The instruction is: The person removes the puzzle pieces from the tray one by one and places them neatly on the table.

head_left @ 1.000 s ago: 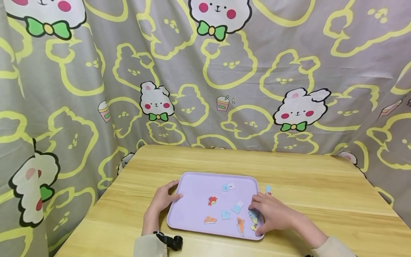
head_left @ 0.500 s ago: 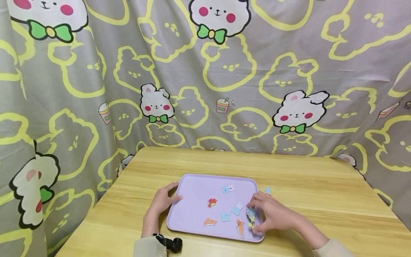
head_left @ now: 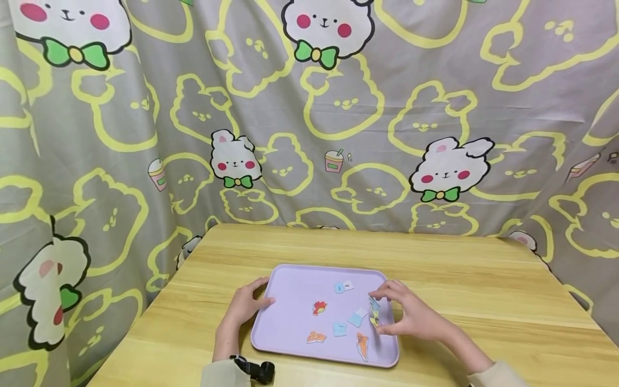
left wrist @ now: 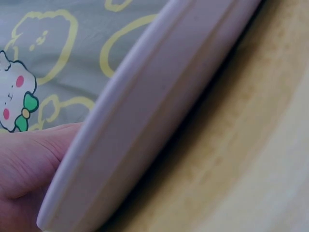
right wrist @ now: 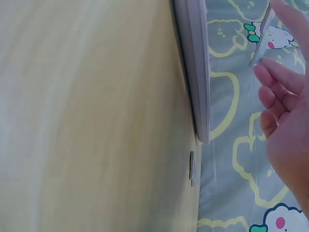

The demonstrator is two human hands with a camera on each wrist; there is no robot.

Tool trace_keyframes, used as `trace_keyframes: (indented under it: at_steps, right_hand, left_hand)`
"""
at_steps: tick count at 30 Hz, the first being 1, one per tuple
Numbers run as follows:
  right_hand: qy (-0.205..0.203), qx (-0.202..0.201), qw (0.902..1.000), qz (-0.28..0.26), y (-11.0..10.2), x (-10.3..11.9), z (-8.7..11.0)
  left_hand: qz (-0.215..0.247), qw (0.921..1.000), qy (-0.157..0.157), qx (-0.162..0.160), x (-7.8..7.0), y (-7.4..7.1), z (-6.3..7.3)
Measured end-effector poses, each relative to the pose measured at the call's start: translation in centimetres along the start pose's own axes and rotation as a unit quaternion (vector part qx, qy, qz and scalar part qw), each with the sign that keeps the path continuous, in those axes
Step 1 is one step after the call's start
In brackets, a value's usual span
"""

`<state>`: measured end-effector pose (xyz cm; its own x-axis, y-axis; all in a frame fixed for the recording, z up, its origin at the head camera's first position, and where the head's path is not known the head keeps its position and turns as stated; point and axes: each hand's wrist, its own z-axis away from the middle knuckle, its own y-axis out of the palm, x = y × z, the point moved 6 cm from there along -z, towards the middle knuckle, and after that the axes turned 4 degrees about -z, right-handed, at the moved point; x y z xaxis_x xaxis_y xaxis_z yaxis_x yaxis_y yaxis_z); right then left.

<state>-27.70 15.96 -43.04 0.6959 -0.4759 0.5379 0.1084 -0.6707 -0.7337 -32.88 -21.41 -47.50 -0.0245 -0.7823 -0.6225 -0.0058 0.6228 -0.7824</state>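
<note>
A lilac tray lies on the table. My left hand grips its left edge, thumb over the rim; the left wrist view shows that hand against the tray's side. Over the tray's right side, my right hand pinches a blue and yellow puzzle piece between thumb and fingertips. From the right wrist, the held piece appears edge-on and raised above the tray. On the tray lie a red piece, orange pieces and several blue-white pieces.
A thin flat piece lies on the wooden table beside the tray in the right wrist view; the hand hides it in the head view. A patterned curtain hangs behind and beside the table.
My right hand has lifted the blue and yellow piece off the tray's right side and shifted slightly away from me. The left hand stays on the tray's edge.
</note>
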Motion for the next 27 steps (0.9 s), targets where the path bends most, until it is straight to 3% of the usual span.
trace_keyframes:
  at_steps: [14,21,27]
  right_hand:
    - [0.001,-0.021,0.9994,0.027,-1.1,-0.8,0.4]
    - [0.018,-0.022,0.9992,0.028,-2.1,-2.0,1.1]
    - [0.039,-0.026,0.9970,0.062,-3.2,-3.1,1.7]
  left_hand:
    - [0.001,1.0000,-0.005,0.000,0.1,0.1,0.0]
    - [-0.003,1.0000,-0.003,0.000,0.0,0.0,0.1]
    - [-0.004,1.0000,-0.003,-0.002,-0.1,0.1,0.0]
